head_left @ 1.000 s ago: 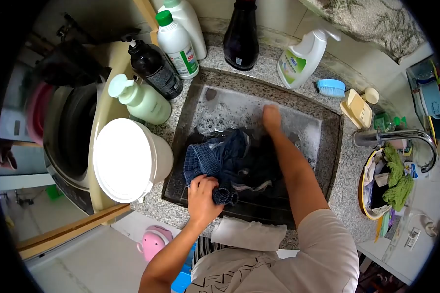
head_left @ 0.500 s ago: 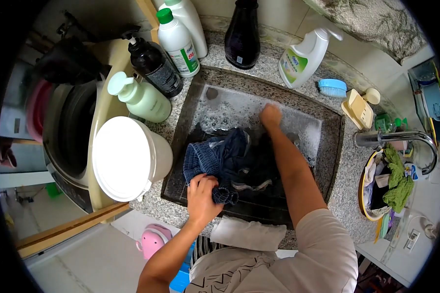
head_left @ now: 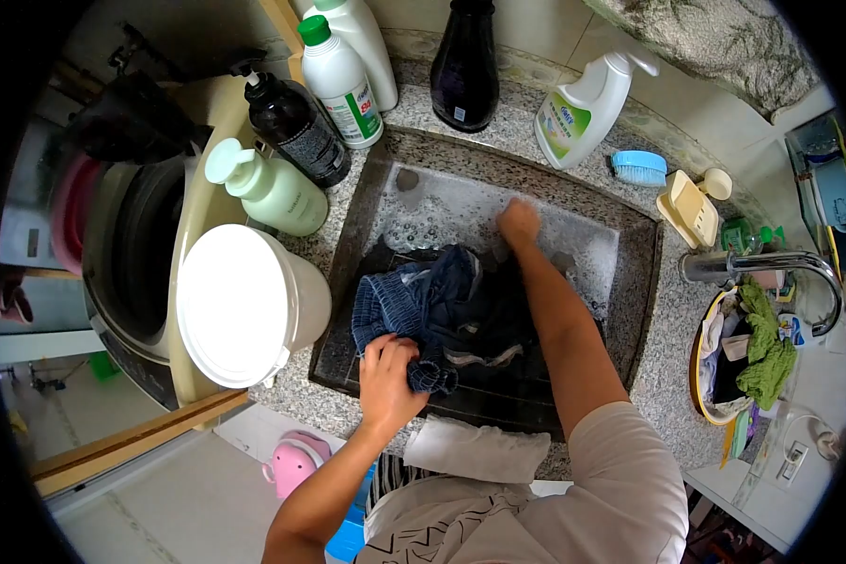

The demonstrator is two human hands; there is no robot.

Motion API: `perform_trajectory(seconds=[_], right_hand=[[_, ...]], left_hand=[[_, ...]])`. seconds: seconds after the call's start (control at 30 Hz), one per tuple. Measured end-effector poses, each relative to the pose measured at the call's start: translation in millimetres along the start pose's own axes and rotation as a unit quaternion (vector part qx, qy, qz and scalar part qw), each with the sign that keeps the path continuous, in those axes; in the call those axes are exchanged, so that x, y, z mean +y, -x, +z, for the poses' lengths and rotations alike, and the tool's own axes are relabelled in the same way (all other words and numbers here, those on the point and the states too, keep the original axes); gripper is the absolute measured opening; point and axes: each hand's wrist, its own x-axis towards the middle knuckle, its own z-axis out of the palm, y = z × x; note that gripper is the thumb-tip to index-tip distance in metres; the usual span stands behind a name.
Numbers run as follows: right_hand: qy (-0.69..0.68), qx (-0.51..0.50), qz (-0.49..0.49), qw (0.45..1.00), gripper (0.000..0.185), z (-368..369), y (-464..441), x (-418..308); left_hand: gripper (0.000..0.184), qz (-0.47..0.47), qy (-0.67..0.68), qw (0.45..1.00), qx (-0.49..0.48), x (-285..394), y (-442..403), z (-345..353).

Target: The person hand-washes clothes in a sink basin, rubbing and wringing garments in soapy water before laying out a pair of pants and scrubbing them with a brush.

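Head view: a blue ribbed garment (head_left: 385,303) is seen bunched against dark fabric (head_left: 493,305) in the left half of the speckled sink (head_left: 639,282). Its near edge is clasped by the left hand (head_left: 391,378). Amid suds (head_left: 451,202) toward the sink's far side, the right hand (head_left: 519,224) is blurred; whether anything is gripped by it cannot be told. Noted around the sink: white tub (head_left: 235,305) (left), blue brush (head_left: 639,168) (far right).
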Motion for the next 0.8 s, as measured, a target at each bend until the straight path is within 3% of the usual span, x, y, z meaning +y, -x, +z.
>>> perform_trajectory(seconds=[0.8], right_hand=[[-0.019, -0.029, -0.007, 0.999, 0.033, 0.8, -0.4, 4.5]], left_hand=[[0.049, -0.01, 0.024, 1.0, 0.006, 2.5, -1.3, -1.0]])
